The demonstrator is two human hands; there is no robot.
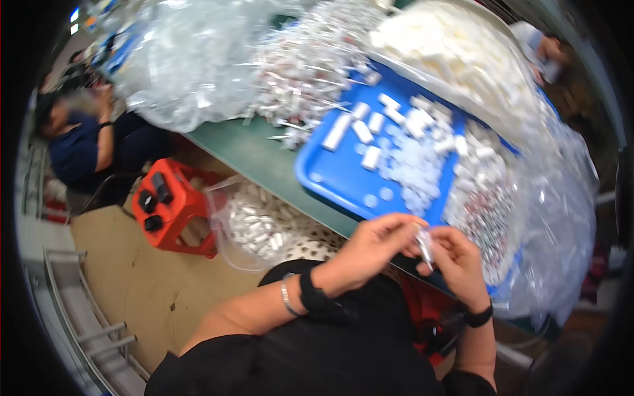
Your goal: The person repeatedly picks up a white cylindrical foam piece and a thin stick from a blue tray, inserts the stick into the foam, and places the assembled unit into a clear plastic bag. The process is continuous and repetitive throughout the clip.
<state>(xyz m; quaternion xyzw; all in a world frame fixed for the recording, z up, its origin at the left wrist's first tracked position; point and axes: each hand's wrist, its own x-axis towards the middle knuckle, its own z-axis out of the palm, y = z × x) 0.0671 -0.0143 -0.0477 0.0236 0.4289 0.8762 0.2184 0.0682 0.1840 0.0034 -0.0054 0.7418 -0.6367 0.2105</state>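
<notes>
My left hand and my right hand meet just in front of the near edge of a blue tray. Between their fingertips is a small, shiny white tube-like piece, pinched from both sides; its exact kind is blurred. In the tray, beyond my hands, lie several short white cylinders and a heap of translucent white discs. To the right of these, small white and reddish parts lie heaped on clear plastic.
A green table carries a pile of thin white parts, clear plastic bags and a bag of white pieces. Below left stand a clear bin of white cylinders and a red stool. Another person sits far left.
</notes>
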